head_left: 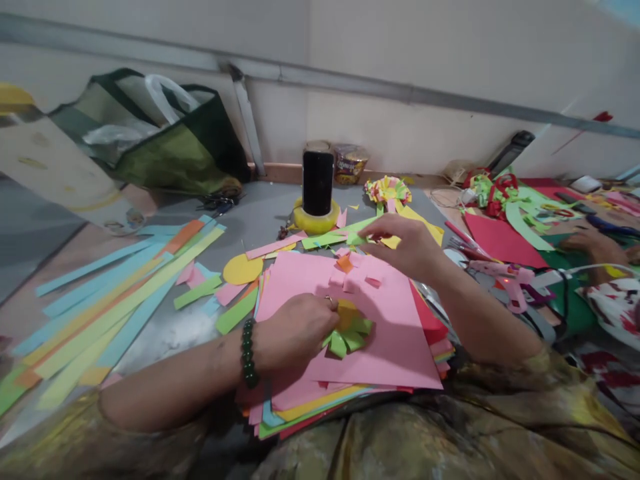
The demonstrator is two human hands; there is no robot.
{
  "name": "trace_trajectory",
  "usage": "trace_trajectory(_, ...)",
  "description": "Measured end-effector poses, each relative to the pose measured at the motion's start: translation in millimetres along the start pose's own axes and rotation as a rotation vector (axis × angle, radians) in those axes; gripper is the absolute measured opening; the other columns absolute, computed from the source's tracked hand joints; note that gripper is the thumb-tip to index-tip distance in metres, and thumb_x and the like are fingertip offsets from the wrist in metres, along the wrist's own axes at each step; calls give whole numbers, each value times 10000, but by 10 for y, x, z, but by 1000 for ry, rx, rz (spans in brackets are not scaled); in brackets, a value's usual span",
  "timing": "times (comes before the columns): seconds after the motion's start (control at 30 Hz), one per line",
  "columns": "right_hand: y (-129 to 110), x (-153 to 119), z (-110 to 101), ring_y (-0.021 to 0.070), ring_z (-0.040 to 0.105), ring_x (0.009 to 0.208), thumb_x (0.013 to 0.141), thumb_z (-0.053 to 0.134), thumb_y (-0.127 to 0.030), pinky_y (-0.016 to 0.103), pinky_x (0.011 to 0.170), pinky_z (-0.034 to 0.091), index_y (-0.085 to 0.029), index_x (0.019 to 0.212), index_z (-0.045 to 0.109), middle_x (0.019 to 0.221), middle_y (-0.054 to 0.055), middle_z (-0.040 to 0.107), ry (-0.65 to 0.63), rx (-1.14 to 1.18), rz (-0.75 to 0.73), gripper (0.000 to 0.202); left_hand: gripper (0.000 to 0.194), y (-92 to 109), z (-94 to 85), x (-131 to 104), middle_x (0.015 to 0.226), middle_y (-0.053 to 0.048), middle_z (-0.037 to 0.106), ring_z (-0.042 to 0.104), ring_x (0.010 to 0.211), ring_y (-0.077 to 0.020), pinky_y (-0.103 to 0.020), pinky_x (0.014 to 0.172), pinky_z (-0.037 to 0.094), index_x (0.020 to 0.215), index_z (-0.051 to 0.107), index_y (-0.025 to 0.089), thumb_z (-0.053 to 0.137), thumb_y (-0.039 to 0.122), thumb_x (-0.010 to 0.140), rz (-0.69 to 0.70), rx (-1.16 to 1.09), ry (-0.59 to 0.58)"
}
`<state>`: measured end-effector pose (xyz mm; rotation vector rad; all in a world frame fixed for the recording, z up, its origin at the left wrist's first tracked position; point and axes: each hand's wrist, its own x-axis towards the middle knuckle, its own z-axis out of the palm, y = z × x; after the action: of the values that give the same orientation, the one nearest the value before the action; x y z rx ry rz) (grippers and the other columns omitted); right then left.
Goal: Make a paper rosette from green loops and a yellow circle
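My left hand [300,327], with a green bead bracelet at the wrist, is closed on the edge of a paper flower [346,339]. The flower has a yellow-orange centre and green petals, and it rests on a stack of pink paper sheets [390,333]. Beyond the stack my right hand [403,243] reaches over a heap of green strips [340,237], thumb and index finger apart. Small folded pink pieces [350,280] and an orange piece [345,263] lie on the top sheet between both hands. A yellow paper circle [243,269] lies left of the stack.
Long coloured paper strips [125,300] cover the left side. A phone [318,181] stands in a yellow tape roll [316,219]. Behind are a noodle cup [349,164] and a finished paper flower [389,191]. A pink glue gun [515,280] lies right, near another person's hand [595,247].
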<state>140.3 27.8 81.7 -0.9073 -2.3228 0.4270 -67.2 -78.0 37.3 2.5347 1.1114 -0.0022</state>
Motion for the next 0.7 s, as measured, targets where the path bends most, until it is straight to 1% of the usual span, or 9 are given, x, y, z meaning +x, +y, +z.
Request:
trace_trajectory(0.03,-25,-134,-31,164,687,804,880,691,-270,296,768,559,-216,919,757,915,45,752,-33,36,-24,94,211,2,-8,-1,993,-89,737,692,932,-232,-333,854,533,887,691,162,535,33,827,-3,-9,-4)
trace_trajectory(0.1,-68,-401,-26,170,698,839,914,671,-285,293,776,563,-223,908,765,912,54,749,-122,90,-35,113,234,8,-24,1,999,-86,731,684,935,-229,-335,856,527,914,692,165,532,21,822,-6,-13,-8)
trace_trajectory(0.17,-74,-621,50,170,706,861,931,660,-276,287,777,570,-227,924,771,928,61,744,-196,128,-14,121,201,15,-34,9,952,-79,725,675,872,-224,-333,803,522,871,689,166,542,36,828,-12,2,-18)
trace_trajectory(0.23,-41,-760,150,163,707,849,929,663,-242,275,755,574,-228,942,774,935,62,736,-236,150,9,112,180,19,-39,16,901,-68,716,662,814,-218,-335,759,506,801,673,171,547,47,835,-16,10,-29)
trace_trajectory(0.33,24,-833,252,158,701,848,920,663,-194,265,738,574,-229,960,775,926,56,723,-267,156,13,124,180,23,-47,19,873,-55,711,655,800,-218,-335,739,484,787,662,180,553,43,826,-26,7,-35)
trace_trajectory(0.43,43,-833,272,158,699,877,933,644,-185,271,772,576,-231,974,777,947,55,715,-314,123,-1,146,184,36,-77,19,886,-51,712,646,784,-212,-329,709,468,802,662,182,554,32,804,-52,14,-68)
trace_trajectory(0.53,34,-839,273,162,694,890,951,621,-189,272,769,576,-226,976,775,955,59,710,-338,85,-30,160,207,56,-116,25,893,-49,711,638,766,-203,-319,680,454,799,659,180,536,14,788,-75,32,-123)
trace_trajectory(0.6,33,-852,285,168,692,894,963,606,-191,282,769,578,-214,971,773,943,64,710,-328,75,-61,169,221,65,-129,29,903,-51,713,642,785,-206,-316,692,457,810,664,180,526,9,788,-74,43,-142)
trace_trajectory(0.7,43,-863,308,168,693,862,972,589,-192,315,803,585,-207,974,770,934,65,713,-322,70,-99,181,234,65,-123,26,938,-58,719,657,842,-216,-324,747,477,844,678,178,517,15,806,-66,28,-140)
